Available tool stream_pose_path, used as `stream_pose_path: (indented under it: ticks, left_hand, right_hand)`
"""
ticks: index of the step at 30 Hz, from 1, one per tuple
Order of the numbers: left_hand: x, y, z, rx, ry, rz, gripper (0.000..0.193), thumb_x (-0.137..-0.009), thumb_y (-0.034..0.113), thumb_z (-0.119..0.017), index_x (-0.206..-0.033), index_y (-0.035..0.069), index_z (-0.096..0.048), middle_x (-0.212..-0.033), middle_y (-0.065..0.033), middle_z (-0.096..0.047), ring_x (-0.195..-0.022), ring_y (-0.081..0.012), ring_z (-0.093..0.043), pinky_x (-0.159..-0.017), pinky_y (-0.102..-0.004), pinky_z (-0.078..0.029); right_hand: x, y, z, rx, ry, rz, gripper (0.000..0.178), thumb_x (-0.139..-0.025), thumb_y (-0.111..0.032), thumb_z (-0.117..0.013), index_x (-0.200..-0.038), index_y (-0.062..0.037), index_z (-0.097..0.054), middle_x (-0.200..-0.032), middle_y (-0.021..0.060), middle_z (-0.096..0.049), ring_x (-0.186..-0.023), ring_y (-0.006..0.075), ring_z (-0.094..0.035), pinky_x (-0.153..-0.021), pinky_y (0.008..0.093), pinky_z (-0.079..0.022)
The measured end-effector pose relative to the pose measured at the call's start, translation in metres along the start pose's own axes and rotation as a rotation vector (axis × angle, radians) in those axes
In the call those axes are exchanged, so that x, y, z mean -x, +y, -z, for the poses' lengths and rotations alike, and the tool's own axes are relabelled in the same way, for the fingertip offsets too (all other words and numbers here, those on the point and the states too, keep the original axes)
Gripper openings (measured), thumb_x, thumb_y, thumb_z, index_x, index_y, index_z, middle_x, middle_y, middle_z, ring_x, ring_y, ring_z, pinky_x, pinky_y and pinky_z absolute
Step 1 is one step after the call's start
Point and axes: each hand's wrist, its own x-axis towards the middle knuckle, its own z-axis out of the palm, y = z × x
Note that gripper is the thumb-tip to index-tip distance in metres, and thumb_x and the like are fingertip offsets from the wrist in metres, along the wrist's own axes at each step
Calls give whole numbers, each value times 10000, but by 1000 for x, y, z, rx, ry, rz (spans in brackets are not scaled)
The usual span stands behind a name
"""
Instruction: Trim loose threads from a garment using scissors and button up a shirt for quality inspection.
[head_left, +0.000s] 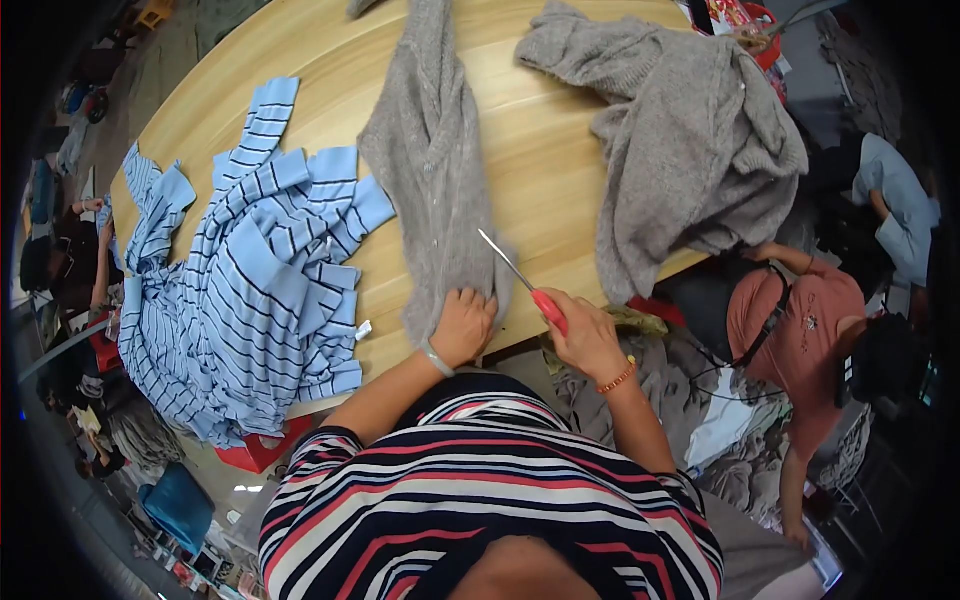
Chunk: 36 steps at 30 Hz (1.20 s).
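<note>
A grey-brown fuzzy knit garment lies stretched lengthwise over the table, its near end at the table's front edge. My left hand has its fingers curled down onto that near end and grips the knit. In my right hand, closed around the red handle, are slim scissors, as far as I can make out. Their metal blade points away and to the left, over the right side of the knit. My palm hides part of the handle.
Blue striped garments lie heaped on the left. Another grey-brown knit is bunched on the right. A co-worker in a pink top is close at the right, beside grey cloth piles. A red container sits below the left edge.
</note>
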Motion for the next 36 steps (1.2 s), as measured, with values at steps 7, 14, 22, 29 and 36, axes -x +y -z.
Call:
stream_pose_path:
  ticks: [7,14,22,29,36]
  left_hand:
    - [-40,-51,-23,262,107,-123,238,-789,230,-644,-1014,155,-658,-751,-28,-641,-817,-232,-522,-746,-404,-347]
    - [-46,-51,-37,206,92,-160,252,-779,238,-655,-1014,147,-643,-775,-11,-645,-855,-216,-532,-744,-406,-359]
    - [-48,-35,-9,689,152,-48,317,-776,187,-672,-1077,101,-622,-949,-91,-619,-938,-271,-543,-792,-422,-399]
    - [-69,-34,18,301,474,226,485,-758,58,-654,-1230,85,-546,-1103,-162,-548,-990,-344,-531,-842,-440,-425]
    - [-17,23,-17,280,-22,83,555,-778,83,-582,-1324,94,-484,-1142,-207,-532,-863,-331,-561,-746,-415,-454]
  right_hand:
    - [-23,-21,-14,152,-30,-38,373,-855,-178,-621,-1220,-142,-550,-814,195,-643,-800,400,-624,-697,470,-500]
    - [-94,-38,-27,-155,165,240,376,-857,-169,-599,-1228,-128,-550,-882,234,-643,-898,403,-619,-792,462,-503]
    - [-180,34,-39,-636,-195,-248,324,-890,-129,-581,-1188,0,-571,-1021,110,-685,-716,200,-669,-591,323,-523]
    - [-158,48,-40,-826,-170,-235,414,-921,-149,-569,-1312,-22,-517,-1207,47,-640,-655,93,-622,-482,240,-481]
    - [-160,80,-41,-892,-184,-204,434,-929,-174,-567,-1331,-24,-499,-1199,44,-645,-699,84,-613,-492,221,-482]
